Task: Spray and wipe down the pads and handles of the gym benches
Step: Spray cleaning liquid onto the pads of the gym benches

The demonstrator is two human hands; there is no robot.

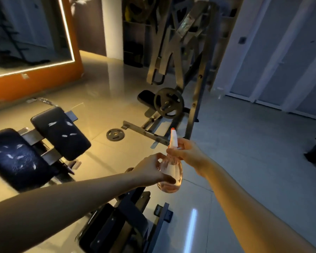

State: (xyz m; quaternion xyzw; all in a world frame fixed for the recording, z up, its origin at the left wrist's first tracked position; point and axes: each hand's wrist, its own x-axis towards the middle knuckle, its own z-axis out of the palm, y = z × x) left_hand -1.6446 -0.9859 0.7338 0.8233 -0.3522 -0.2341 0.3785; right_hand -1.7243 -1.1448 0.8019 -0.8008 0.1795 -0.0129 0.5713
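Both hands are on one clear pink-tinted plastic spray bottle [171, 178] with a white trigger head and an orange nozzle tip [173, 129], held in mid-air over the tiled floor [244, 143], just right of the bench. The left hand [150, 169] curls round the bottle's rounded belly. The right hand [185, 152] wraps the neck just under the head; I cannot tell if a finger is on the trigger.

The step looks like readying the bottle to spray, with nothing aimed yet. To do it well, let one hand own the neck and trigger, free the other for a cloth (none in view), then swing the nozzle left and down over the pads and mist lightly so liquid doesn't run onto the frame.

The bottle's long axis is near upright, base low and toward the person, head up. The nozzle tip points up and away toward the grey steel weight rack [171, 105], not at the pads.

The two black padded vinyl bench cushions [62, 132] and [13, 157] sit left of the hands and well apart from the bottle, with pale streaks on them, either glare or wear
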